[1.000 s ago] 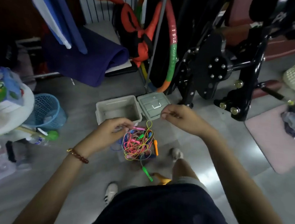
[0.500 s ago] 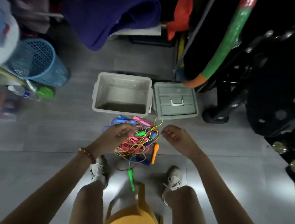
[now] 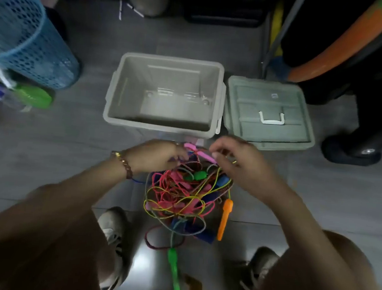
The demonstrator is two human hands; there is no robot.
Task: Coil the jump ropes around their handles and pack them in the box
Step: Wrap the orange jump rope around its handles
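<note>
Tangled thin bright jump ropes [image 3: 181, 196] before smooth rectangular grey plastic box [image 3: 130, 89]

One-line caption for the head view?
Left hand and right hand work a jump-rope tangle before the empty box, lid alongside.

Box [image 3: 161, 127]: one, at 12 o'clock from the tangle [image 3: 181, 196]. Lid [image 3: 269, 128]: one, at 1 o'clock. Tangle: one; the ropes in it cannot be counted. Orange handle [image 3: 224, 218]: one, at 4 o'clock. Green handles: two, upper green handle [image 3: 198, 175] and lower green handle [image 3: 174, 269]. Hands: two, left hand [image 3: 157, 158] and right hand [image 3: 238, 164]. Blue basket [image 3: 26, 45]: one, at 10 o'clock.
</note>
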